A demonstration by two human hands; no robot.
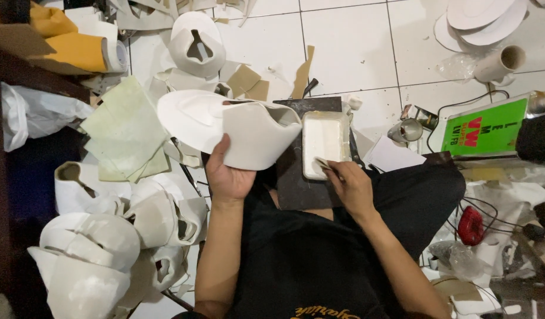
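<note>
Work is midway, we judge: our left hand grips a white hat-shaped shell by its rim above the lap, while our right hand pinches a small brush at the white glue tray (on a dark board). Shaped shells pile up on the floor at left; flat pieces lie well apart.

In our left hand we hold a matt, smooth white foam-like shell; right of it sits a glossy plastic tray.
</note>
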